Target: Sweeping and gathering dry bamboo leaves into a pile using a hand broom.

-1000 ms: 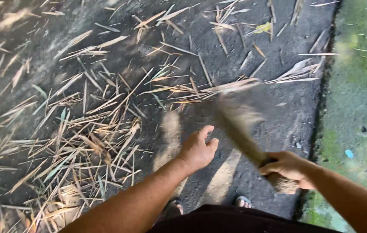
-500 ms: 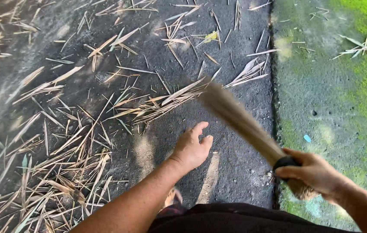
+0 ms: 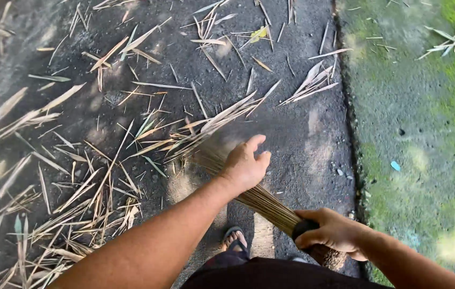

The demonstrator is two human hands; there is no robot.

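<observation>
Dark asphalt ground [image 3: 302, 150] is carrying scattered dry bamboo leaves [image 3: 77, 182], densest at the left. I am hanging my left hand [image 3: 246, 166] loosely open above the pavement, gripping nothing. I am wrapping my right hand [image 3: 334, 233] fully closed around the bound neck of a stick broom [image 3: 262, 200], its bristles running up-left beneath the left hand to the leaves. Judgement: I am best keeping the bristles low and flat, stroking toward the pile. A mossy concrete strip [image 3: 425, 134] is bordering the right.

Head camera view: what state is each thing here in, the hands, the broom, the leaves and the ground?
Right hand: closed around the stick broom's bound end.
Left hand: open, holding nothing.
Stick broom: tilted, bristles low over the ground.
Dry leaves: scattered flat.
Dark pavement: partly bare.
Mossy strip: green.
</observation>
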